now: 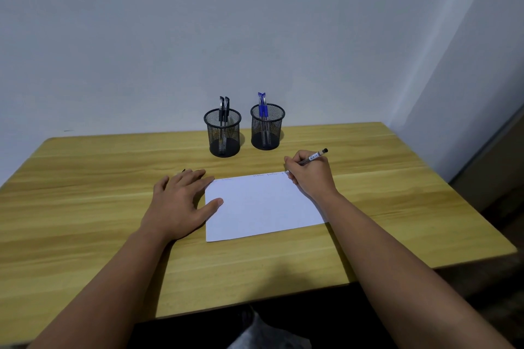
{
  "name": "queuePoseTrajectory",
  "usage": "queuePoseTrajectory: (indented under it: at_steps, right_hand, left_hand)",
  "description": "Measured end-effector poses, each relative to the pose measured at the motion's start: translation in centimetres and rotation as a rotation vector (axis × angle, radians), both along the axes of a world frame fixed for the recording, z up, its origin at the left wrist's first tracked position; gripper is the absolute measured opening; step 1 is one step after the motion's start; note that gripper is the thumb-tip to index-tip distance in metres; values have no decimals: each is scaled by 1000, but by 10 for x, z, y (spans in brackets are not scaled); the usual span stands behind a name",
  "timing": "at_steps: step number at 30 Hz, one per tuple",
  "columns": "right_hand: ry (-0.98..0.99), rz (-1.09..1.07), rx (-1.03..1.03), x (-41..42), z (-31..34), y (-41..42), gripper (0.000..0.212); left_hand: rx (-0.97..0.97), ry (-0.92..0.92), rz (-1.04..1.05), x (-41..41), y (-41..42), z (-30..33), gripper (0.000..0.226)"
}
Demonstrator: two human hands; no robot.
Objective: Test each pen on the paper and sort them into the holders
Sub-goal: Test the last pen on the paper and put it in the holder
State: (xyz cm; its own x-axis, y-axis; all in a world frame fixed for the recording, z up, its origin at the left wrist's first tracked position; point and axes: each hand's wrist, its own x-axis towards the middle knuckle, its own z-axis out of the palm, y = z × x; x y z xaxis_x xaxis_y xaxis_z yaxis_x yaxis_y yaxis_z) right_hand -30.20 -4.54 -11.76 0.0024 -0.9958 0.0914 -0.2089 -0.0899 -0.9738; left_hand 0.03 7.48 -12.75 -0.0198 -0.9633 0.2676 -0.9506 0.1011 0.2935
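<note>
Two hands working: right hand (310, 171) gripping clear black-capped pen (313, 156), tip touching white paper sheet (261, 204) far-right corner; left hand (181, 201) spread flat, pinning left edge.

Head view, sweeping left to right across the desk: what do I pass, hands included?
left hand flat at the paper's edge → black mesh holder with black pens → black mesh holder with blue pens → right hand writing with a pen.

A single wide-angle view is taken from head height, angled forward and down over the wooden desk (85, 207). Both forearms are seen near; the wall (141, 37) lies beyond.
</note>
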Motion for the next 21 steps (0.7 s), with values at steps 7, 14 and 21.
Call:
queuePoseTrajectory:
  at_steps: [7,14,21]
  right_hand:
    - [15,-15,-12,0,-2,-1,39]
    - [23,-33,-41,1,-2,-1,41]
    - [52,-47,-60,-1,-4,-1,42]
  left_hand:
    - [-6,8,5,0,0,-1,72]
    - [-5,8,6,0,0,-1,71]
    - [-4,4,7,0,0,-2,72]
